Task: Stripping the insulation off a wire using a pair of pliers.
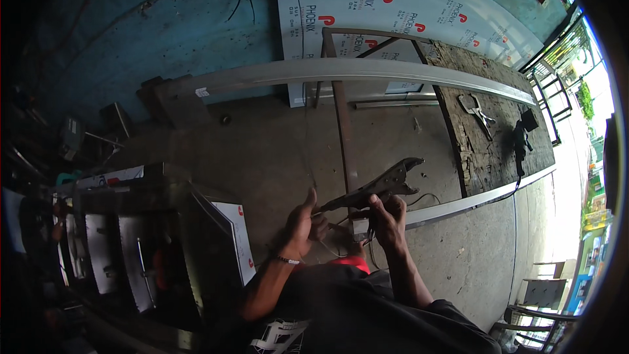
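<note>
A dark plier-like clamp [377, 187] is held out in front of my body, its jaws apart and pointing to the right. My left hand [303, 228], thumb raised, closes round the thin handle end. Around the clamp's lower side, nearer the jaws, the fingers of my right hand [389, 217] are closed; part of the grip is hidden. Just below the clamp is the square end of a light metal tube [458, 209], close to my right hand. Thin cable loops [373, 255] hang beneath my hands.
A long metal tube [275, 73] spans the frame farther off. On the worn wooden board [481, 157] lie locking pliers [476, 115] and a black tool [521, 141]. Metal boxes [157, 223] stand at the left. Film-covered sheets [406, 0] lean on the blue wall [164, 33].
</note>
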`<state>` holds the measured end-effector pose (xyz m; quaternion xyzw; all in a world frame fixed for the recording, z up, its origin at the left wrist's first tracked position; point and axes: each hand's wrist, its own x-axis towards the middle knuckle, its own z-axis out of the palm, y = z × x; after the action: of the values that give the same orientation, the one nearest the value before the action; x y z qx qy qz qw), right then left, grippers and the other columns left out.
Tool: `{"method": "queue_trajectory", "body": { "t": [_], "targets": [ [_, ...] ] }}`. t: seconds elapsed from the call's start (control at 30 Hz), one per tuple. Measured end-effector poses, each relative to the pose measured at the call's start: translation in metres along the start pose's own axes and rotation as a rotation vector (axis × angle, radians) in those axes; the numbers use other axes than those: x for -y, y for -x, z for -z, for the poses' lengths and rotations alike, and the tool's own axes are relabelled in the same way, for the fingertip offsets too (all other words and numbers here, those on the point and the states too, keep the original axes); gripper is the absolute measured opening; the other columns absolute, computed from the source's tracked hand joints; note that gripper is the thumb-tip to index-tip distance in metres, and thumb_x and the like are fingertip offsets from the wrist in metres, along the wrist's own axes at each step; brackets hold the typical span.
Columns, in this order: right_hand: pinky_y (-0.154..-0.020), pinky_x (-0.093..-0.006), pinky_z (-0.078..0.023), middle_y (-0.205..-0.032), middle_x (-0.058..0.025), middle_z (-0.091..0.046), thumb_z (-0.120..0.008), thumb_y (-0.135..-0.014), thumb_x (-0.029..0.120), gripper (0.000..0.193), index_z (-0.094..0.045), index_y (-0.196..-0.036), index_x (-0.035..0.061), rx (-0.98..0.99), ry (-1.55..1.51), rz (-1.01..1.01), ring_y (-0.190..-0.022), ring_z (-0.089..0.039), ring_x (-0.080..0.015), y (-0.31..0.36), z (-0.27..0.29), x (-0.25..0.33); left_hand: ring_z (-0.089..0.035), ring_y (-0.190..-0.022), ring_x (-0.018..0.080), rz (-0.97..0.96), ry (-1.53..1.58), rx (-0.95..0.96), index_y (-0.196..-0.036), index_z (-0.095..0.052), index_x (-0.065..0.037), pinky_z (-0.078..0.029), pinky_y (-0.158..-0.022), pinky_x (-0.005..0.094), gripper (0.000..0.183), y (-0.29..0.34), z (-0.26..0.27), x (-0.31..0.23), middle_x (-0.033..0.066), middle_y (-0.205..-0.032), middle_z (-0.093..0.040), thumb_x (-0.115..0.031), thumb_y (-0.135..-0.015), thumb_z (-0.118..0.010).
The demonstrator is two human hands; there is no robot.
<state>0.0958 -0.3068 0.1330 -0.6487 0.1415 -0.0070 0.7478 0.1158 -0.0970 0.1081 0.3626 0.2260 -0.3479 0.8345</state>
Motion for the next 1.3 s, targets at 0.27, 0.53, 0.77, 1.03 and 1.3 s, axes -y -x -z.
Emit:
{"method": "queue_trajectory", "body": {
  "t": [0.27,0.53,0.77,1.03,1.3],
  "targets": [
    [-0.064,-0.0403,-0.064,-0.072,-0.0068,-0.061,-0.069,-0.097,0.023,0.030,-0.060,-0.085,-0.0031,-0.087,-0.278,-0.023,-0.062,-0.061,-0.0142,0.005,-0.026,0.014,-0.031,-0.047,0.0148,-0.696,-0.616,-0.330,-0.064,-0.039,-0.009,-0.027,-0.050,0.0337,0.065,-0.011,-0.007,0.007,0.0004,-0.053,-0.026,-0.060,-0.104,-0.036],
    [-0.057,-0.0337,-0.058,-0.073,-0.0094,-0.063,-0.071,-0.096,0.025,0.032,-0.062,-0.084,-0.0035,-0.040,0.046,0.005,-0.059,-0.061,-0.0158,0.005,-0.001,0.004,-0.029,-0.048,0.0123,0.077,0.099,0.049,-0.065,-0.033,-0.018,-0.027,-0.051,0.0289,0.060,-0.005,-0.005,0.000,-0.0020,-0.055,-0.027,-0.065,-0.097,-0.053],
    [-0.061,-0.0358,-0.059,-0.083,-0.0133,-0.070,-0.069,-0.097,0.032,0.035,-0.060,-0.087,-0.0005,-0.087,-0.192,-0.067,-0.072,-0.068,-0.0185,0.009,-0.019,0.009,-0.052,-0.070,0.0282,-1.413,-1.105,-0.351,-0.088,-0.052,-0.001,-0.040,-0.062,0.0443,0.035,-0.017,0.004,0.015,0.0110,-0.077,-0.054,-0.031,-0.105,-0.050],
    [-0.059,-0.0335,-0.058,-0.082,-0.0080,-0.066,-0.068,-0.098,0.024,0.030,-0.062,-0.089,-0.0032,-0.069,-0.019,0.018,-0.069,-0.064,-0.0145,0.008,-0.016,0.013,-0.029,-0.049,0.0139,0.003,-0.019,-0.082,-0.064,-0.033,-0.015,-0.027,-0.051,0.0317,0.070,-0.013,-0.006,0.000,-0.0024,-0.054,-0.031,-0.077,-0.095,-0.036],
    [-0.048,-0.0260,-0.047,-0.068,-0.0024,-0.058,-0.064,-0.100,0.036,0.037,-0.060,-0.085,0.0024,-0.113,-0.163,-0.112,-0.055,-0.057,-0.0093,0.019,-0.033,0.015,-0.046,-0.060,0.0168,-1.284,-0.886,-0.557,-0.070,-0.041,-0.006,-0.035,-0.055,0.0364,0.062,-0.023,-0.002,0.014,0.0025,-0.067,-0.050,-0.057,-0.105,-0.037]
  ]
}}
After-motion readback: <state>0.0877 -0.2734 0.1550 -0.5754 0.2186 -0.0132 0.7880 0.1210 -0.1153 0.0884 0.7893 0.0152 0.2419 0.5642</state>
